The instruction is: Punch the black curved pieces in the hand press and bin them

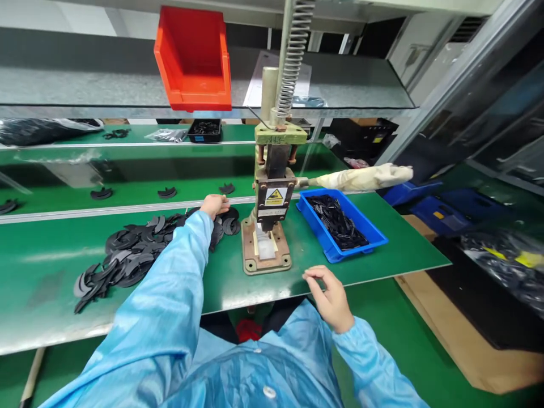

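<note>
My left hand [215, 205] reaches over the right end of a pile of black curved plastic pieces [136, 246], close to the conveyor edge. Its fingers are stretched toward the right, and I see nothing held in them. My right hand [329, 294] hovers at the front edge of the green table, fingers loosely bent and thumb apart, with nothing visible in it. Between the hands stands a hand press [274, 195] with a warning label. A whitish block [266, 248] sits on its base under the ram. The press's cloth-wrapped lever [365, 177] sticks out to the right.
A blue tray [374, 241] of thin black parts stands right of the press. Several curved pieces, one curved piece [167, 192] among them, lie spaced along the green conveyor [127, 170]. An orange bin [193, 99] sits on the shelf above. Cardboard [467, 340] is at the right.
</note>
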`<state>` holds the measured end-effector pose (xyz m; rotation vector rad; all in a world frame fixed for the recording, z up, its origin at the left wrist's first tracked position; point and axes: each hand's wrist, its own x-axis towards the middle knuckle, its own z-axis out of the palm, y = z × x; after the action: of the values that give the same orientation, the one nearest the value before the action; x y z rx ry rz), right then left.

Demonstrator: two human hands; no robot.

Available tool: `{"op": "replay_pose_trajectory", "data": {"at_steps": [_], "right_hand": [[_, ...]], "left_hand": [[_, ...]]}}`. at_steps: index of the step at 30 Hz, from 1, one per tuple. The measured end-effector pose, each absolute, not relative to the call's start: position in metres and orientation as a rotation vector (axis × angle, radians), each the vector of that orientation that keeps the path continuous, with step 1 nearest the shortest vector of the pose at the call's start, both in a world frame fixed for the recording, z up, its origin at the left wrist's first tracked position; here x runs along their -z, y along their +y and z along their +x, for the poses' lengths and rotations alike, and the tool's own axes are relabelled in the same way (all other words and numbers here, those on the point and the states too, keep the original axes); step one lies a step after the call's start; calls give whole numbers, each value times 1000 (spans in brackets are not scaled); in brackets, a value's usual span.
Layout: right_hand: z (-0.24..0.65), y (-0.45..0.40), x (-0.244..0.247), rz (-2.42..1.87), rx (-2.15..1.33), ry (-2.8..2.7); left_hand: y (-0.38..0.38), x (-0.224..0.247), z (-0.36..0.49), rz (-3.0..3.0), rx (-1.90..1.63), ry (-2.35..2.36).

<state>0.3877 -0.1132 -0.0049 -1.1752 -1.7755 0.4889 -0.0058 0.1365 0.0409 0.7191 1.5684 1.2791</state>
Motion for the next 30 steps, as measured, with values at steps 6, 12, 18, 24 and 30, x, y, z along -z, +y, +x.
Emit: {"op": "replay_pose_trajectory", "data": {"at_steps": [6,12,18,24,30], "right_hand": [[467,-51,-26,-1460,-293,-1715],[513,38,-48,-1932,-301,-1927],[488,87,-42,-2249,-397,-2134],[463,104,-41,-2471,-342,-2132],[469,94,-50,-2478,-287,-2118]], "left_hand": [[42,-17,6,1068,-1303,1473],[-79,25,21,1314,-1060,1506],[-119,43,37,1635,-997,1570],[-115,38,44,1766,-917,1548],[-115,41,44,1764,-941,1544]]}}
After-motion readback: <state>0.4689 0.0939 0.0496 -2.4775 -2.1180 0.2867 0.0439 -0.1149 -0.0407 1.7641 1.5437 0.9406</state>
